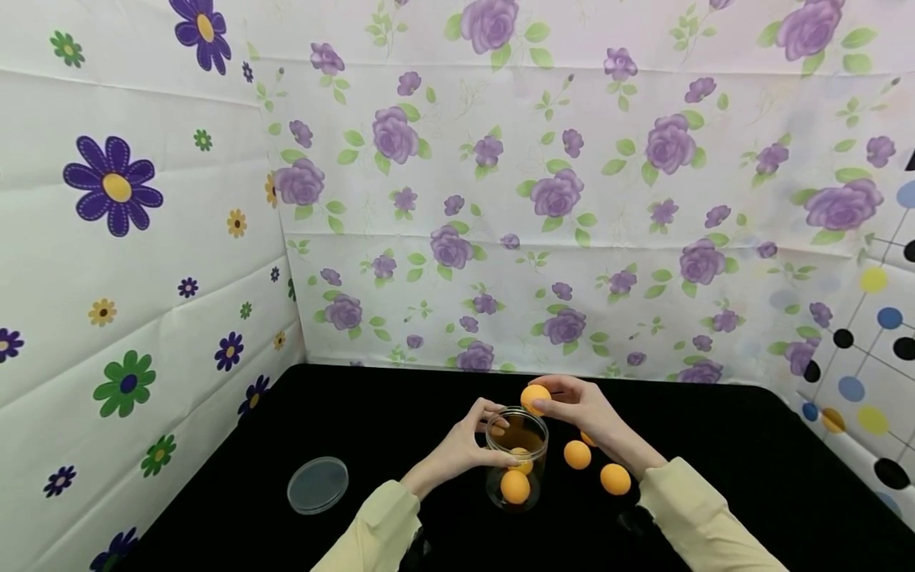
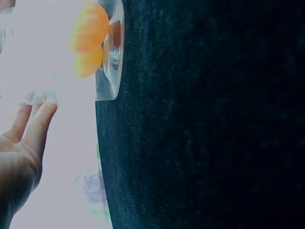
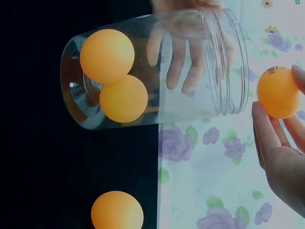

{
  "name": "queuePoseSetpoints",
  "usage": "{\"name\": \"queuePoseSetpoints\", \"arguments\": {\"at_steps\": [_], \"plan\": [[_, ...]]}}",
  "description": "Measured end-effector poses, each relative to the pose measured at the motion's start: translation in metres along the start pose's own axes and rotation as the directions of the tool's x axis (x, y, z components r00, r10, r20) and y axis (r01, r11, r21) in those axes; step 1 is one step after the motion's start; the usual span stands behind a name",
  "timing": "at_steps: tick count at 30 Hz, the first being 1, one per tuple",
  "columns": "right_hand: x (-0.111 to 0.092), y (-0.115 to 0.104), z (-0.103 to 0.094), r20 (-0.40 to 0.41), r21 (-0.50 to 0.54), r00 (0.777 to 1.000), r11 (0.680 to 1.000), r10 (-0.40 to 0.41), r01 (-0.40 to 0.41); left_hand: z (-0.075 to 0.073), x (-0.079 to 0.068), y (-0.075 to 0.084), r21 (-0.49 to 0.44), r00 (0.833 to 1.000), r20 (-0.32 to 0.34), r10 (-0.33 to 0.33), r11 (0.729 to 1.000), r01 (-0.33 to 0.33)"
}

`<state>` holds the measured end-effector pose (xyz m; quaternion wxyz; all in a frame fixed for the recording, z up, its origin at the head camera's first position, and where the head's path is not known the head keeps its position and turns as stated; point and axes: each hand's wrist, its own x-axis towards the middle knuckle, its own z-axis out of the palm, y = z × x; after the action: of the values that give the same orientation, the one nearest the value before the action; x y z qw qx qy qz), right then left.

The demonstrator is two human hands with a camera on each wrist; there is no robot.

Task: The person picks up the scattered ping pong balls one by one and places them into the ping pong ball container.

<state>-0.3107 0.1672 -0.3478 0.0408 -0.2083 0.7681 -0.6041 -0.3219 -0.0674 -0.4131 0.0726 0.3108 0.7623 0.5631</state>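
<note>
A clear plastic jar point(image 1: 541, 473) with a threaded mouth stands on the black table, two orange ping-pong balls point(image 3: 107, 56) at its bottom. My left hand point(image 1: 461, 445) grips the jar near its rim, thumb on the near side and fingers round the back. In the right wrist view those fingers point(image 3: 177, 59) show through the clear wall. My right hand point(image 1: 588, 409) pinches another orange ping-pong ball point(image 1: 534, 399) between thumb and fingertips, at the jar's mouth. In the right wrist view this ball has dark print and sits just outside the rim.
Right of the jar, loose orange balls point(image 1: 577, 454) lie on the black table point(image 1: 236, 477), one partly hidden behind my right wrist. A round clear lid point(image 1: 318, 485) lies flat to the left. Flower-printed sheets point(image 1: 457, 191) hang behind and beside the table.
</note>
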Motion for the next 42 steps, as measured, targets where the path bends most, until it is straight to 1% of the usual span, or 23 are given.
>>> {"name": "queuePoseSetpoints", "arguments": {"at_steps": [4, 10, 17, 24, 32, 42], "plan": [[0.001, -0.001, 0.003, 0.015, 0.044, 1.0, 0.999, -0.012, 0.011, 0.0, 0.0, 0.001, 0.0, 1.0, 0.001, -0.003, 1.0, 0.003], [0.002, -0.001, 0.007, 0.044, 0.056, 0.999, 0.998, -0.028, 0.026, 0.0, -0.002, -0.001, 0.0, 1.0, 0.0, -0.008, 1.0, 0.008], [0.002, -0.001, 0.011, 0.044, 0.023, 0.999, 1.0, -0.021, 0.02, 0.001, -0.002, -0.001, -0.003, 1.0, -0.009, -0.014, 1.0, 0.013], [0.001, -0.001, 0.014, 0.033, -0.019, 0.999, 1.0, 0.002, -0.002, 0.002, -0.002, 0.0, -0.01, 1.0, 0.005, -0.014, 1.0, 0.014], [0.002, -0.001, 0.019, 0.058, -0.016, 0.998, 0.999, -0.027, 0.028, 0.002, 0.0, -0.002, 0.006, 1.0, -0.013, -0.015, 1.0, 0.015], [0.005, -0.001, 0.018, 0.053, -0.016, 0.998, 1.0, -0.019, 0.02, 0.002, 0.001, -0.001, 0.004, 1.0, -0.007, -0.005, 1.0, 0.005]]}}
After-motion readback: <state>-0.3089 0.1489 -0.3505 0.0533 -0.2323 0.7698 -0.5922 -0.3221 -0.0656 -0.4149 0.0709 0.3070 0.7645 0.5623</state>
